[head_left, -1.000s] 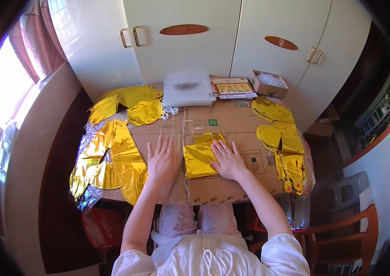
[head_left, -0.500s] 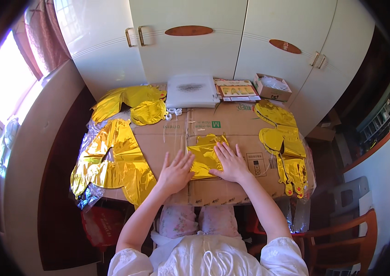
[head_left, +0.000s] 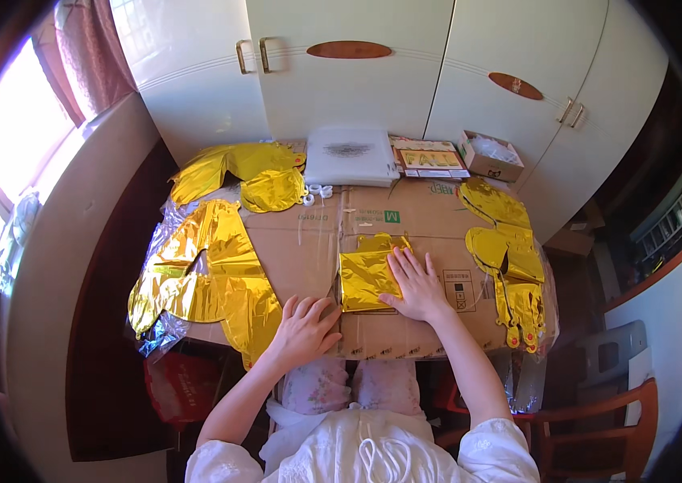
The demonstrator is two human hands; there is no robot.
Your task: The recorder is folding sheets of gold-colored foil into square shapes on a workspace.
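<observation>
A folded gold foil balloon (head_left: 367, 282) lies flat on the cardboard in front of me, a small crumpled tab standing out at its far edge. My right hand (head_left: 420, 290) rests flat across its right side, fingers spread. Just off its lower left corner, my left hand (head_left: 306, 326) touches the bare cardboard with loosely bent fingers that hold nothing. Flat, unfolded gold foil balloons (head_left: 210, 278) spread over the table's left side. Another pile of flat gold balloons (head_left: 508, 253) lies along the right edge, with small red marks at its lower tips.
Cardboard (head_left: 293, 249) covers the table. Along its back are more gold foil (head_left: 236, 169), white tape rolls (head_left: 317, 193), a stack of clear plastic bags (head_left: 349, 157), a printed packet (head_left: 434, 159) and an open box (head_left: 492, 154). White cabinets stand behind; a wooden chair (head_left: 599, 427) is at right.
My left hand has slid off the folded foil toward me, its fingers now more bent. My right hand stays on the foil. The whole view has shifted slightly.
</observation>
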